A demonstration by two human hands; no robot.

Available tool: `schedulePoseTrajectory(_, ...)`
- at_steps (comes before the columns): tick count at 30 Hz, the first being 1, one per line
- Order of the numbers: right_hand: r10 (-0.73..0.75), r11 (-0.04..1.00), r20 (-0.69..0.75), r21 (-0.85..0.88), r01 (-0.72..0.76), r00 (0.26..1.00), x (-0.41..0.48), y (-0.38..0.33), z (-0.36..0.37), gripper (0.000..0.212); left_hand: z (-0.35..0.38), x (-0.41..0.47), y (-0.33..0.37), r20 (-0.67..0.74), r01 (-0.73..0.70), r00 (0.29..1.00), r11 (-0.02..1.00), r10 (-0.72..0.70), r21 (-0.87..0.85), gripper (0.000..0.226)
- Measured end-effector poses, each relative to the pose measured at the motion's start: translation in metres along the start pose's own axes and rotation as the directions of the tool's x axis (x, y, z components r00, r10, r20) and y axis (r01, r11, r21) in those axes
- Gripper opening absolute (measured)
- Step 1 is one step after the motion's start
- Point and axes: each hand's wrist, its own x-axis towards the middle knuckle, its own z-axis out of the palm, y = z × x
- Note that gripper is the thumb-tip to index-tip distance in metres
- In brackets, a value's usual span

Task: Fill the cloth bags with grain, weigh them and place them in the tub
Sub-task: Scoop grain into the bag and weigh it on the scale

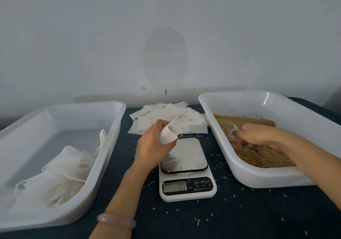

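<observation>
Cloth bag [168,134] pinched in left hand [153,146]; right hand [258,135] grips scoop [231,129].

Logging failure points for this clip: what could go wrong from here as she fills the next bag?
1. The cloth bag pinched in the left hand is small; grain from the clear scoop in the right hand may spill onto the table, already littered.
2. Stray grains on the scale could skew the reading.

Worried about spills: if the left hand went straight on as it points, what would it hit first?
Probably the pile of empty bags behind the scale; the left hand, gripping one cloth bag, points at it, though height is unclear.
</observation>
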Motion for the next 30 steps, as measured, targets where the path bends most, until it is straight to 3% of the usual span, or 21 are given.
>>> schedulePoseTrajectory(3,0.008,0.991,0.022,0.130,-0.011,1.000,-0.002,0.003,-0.007,0.032,0.001,0.000,-0.001,0.001,-0.005,1.000,1.000,0.005,0.003,0.035)
schedulePoseTrajectory(10,-0.014,0.967,-0.102,0.253,0.040,0.995,-0.004,0.002,-0.012,0.041,-0.002,0.001,0.000,-0.019,0.025,0.999,0.999,-0.026,-0.033,0.034)
schedulePoseTrajectory(15,-0.010,0.869,-0.109,0.492,0.063,0.994,-0.005,0.000,-0.020,0.023,-0.003,0.002,0.004,-0.031,0.050,0.998,0.980,-0.057,-0.194,0.026)
schedulePoseTrajectory(19,-0.049,0.871,-0.144,0.478,0.113,0.988,-0.004,0.001,-0.026,0.026,-0.004,0.003,0.010,0.006,0.085,0.996,0.936,-0.088,-0.342,0.027)
schedulePoseTrajectory(22,-0.150,0.848,-0.170,0.484,0.215,0.974,-0.007,-0.004,-0.027,0.025,-0.005,0.003,0.016,0.028,0.100,0.995,0.910,-0.097,-0.402,0.035)
schedulePoseTrajectory(25,-0.300,0.835,-0.158,0.433,0.339,0.941,-0.013,-0.011,-0.027,0.040,-0.005,0.002,0.018,0.054,0.092,0.996,0.920,-0.077,-0.382,0.035)
schedulePoseTrajectory(30,-0.496,0.780,0.006,0.443,0.442,0.869,-0.019,-0.028,-0.028,0.040,-0.005,0.003,0.012,0.070,0.128,0.991,0.935,-0.111,-0.331,0.028)
